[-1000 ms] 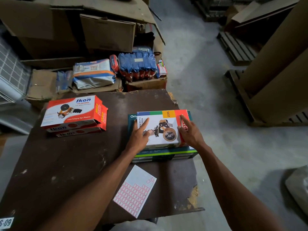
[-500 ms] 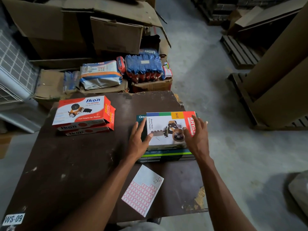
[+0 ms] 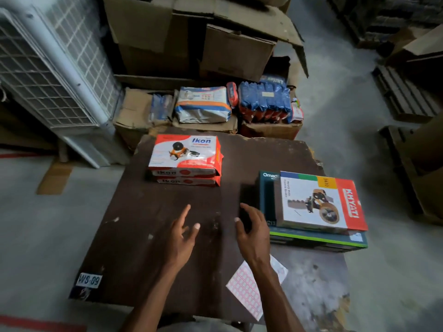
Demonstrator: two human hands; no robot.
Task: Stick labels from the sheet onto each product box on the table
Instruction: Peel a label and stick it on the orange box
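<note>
On the dark brown table [image 3: 148, 248] a white Khyati box [image 3: 318, 204] with a red end lies on top of a dark green Omac box [image 3: 316, 240] at the right. A stack of red and white Ikon boxes [image 3: 185, 159] stands at the back left. The label sheet [image 3: 249, 291], white with red-edged stickers, lies near the front edge, partly under my right forearm. My left hand [image 3: 182, 236] and my right hand [image 3: 251, 233] hover over the bare middle of the table, fingers apart, holding nothing. My right hand is just left of the green box.
A white grille-fronted unit [image 3: 52, 75] stands at the left. Cardboard cartons [image 3: 199, 44] and wrapped packs [image 3: 263, 101] crowd behind the table. A WS-09 tag [image 3: 88, 280] marks the front left corner. Wooden pallets [image 3: 402, 92] lie on the floor at right.
Both hands have let go of the Khyati box and moved left to the middle of the table. The view has swung left, so the boxes now sit further right.
</note>
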